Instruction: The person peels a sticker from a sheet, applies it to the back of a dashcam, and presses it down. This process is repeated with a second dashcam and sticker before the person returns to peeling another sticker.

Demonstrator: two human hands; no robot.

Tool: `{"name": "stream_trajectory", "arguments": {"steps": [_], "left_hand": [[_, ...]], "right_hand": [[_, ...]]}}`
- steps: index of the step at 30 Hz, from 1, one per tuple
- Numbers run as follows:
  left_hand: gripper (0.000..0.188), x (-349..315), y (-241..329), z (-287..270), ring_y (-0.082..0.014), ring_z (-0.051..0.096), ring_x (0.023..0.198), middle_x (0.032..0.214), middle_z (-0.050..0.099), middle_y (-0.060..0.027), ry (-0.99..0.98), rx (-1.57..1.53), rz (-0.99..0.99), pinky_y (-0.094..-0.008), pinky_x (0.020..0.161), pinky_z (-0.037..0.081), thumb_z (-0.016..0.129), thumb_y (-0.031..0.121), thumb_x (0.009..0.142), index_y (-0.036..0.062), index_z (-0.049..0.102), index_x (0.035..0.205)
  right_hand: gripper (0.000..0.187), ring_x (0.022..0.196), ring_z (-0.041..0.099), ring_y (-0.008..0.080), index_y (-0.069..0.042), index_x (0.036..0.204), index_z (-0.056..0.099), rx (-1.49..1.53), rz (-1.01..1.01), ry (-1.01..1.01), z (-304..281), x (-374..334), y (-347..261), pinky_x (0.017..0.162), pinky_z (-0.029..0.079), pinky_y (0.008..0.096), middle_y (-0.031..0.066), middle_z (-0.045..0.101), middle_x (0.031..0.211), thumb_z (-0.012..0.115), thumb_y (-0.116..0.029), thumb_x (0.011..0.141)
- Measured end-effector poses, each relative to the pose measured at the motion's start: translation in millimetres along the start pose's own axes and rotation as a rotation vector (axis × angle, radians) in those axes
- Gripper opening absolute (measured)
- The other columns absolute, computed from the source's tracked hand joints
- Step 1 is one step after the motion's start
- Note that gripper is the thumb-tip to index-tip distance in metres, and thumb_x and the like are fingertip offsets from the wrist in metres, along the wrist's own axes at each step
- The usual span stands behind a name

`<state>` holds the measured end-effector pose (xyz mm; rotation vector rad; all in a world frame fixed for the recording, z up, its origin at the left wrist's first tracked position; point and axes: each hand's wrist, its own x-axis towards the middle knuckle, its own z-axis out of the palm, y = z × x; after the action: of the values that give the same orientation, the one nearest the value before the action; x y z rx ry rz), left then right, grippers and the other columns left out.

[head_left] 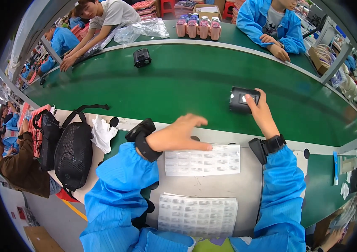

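My right hand (262,111) grips a short black cylindrical device (238,101) over the green belt, with the thumb by a small white label on its side. My left hand (176,136) is stretched out with its fingers apart and nothing in it, slightly blurred, over the upper edge of a sheet of white printed labels (203,163). A second stack of label sheets (197,215) lies closer to me on the grey work surface. Farther off on the belt sits another black device (142,57).
The green belt (178,84) crosses in front of me. Beyond it stand several pink containers (198,29) and a clear plastic bag (140,31). Two people in view lean on the far side. Black bags (74,153) and a white cloth (103,133) lie at my left.
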<state>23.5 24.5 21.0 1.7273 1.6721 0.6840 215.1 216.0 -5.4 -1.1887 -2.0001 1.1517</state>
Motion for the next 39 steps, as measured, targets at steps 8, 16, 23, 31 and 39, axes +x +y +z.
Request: {"name": "stream_trajectory", "arguments": {"steps": [8,16,23,31,39], "left_hand": [[0.043,5.5,-22.1,0.8,-0.0246,0.045,0.101,0.104,0.052,-0.0118,-0.388,-0.046,-0.134,-0.0347,0.086,0.038,0.072,0.036,0.069,0.006,0.06,0.097],[0.031,-7.2,-14.5,23.2,-0.0221,0.055,0.082,0.085,0.059,-0.0091,-0.165,0.256,0.138,-0.03,0.072,0.045,0.07,0.026,0.072,0.0024,0.062,0.089],[0.026,-2.8,-18.4,-11.5,-0.0195,0.059,0.067,0.074,0.063,-0.0102,-0.071,-0.025,0.031,-0.0272,0.061,0.046,0.07,0.021,0.074,-0.0002,0.063,0.087],[0.019,-20.2,13.7,-34.1,-0.0158,0.059,0.065,0.073,0.063,-0.0097,0.193,-0.034,0.055,-0.0262,0.058,0.046,0.068,0.016,0.076,-0.0008,0.063,0.085],[0.017,-26.3,27.6,-28.0,-0.0161,0.058,0.064,0.073,0.062,-0.0088,0.352,0.075,0.167,-0.0261,0.056,0.045,0.068,0.014,0.076,-0.0005,0.064,0.084]], "right_hand": [[0.067,0.119,0.042,0.0288,-0.001,0.134,0.028,-0.3,-0.565,0.314,-5.1,-2.1,-2.0,0.095,0.036,0.0315,0.0202,0.041,0.13,0.059,-0.033,0.083],[0.064,0.105,0.049,0.028,-0.002,0.124,0.04,-0.419,-0.539,-0.906,2.9,-67.2,-41.1,0.087,0.04,0.0329,0.0168,0.049,0.115,0.07,-0.02,0.071],[0.047,0.078,0.059,0.0241,0.0,0.113,0.048,-0.162,-0.325,-0.757,12.5,-61.8,-52.9,0.068,0.046,0.0309,0.0135,0.06,0.088,0.069,-0.01,0.072],[0.012,0.076,0.058,0.0104,0.001,0.086,0.063,0.117,-0.083,-0.469,7.0,-69.2,-70.8,0.066,0.045,0.025,0.0049,0.064,0.081,0.064,-0.006,0.076],[0.011,0.072,0.057,0.0108,-0.002,0.085,0.065,0.035,-0.407,-0.287,7.4,-76.2,-77.7,0.063,0.043,0.023,0.0036,0.063,0.078,0.064,-0.009,0.078]]}}
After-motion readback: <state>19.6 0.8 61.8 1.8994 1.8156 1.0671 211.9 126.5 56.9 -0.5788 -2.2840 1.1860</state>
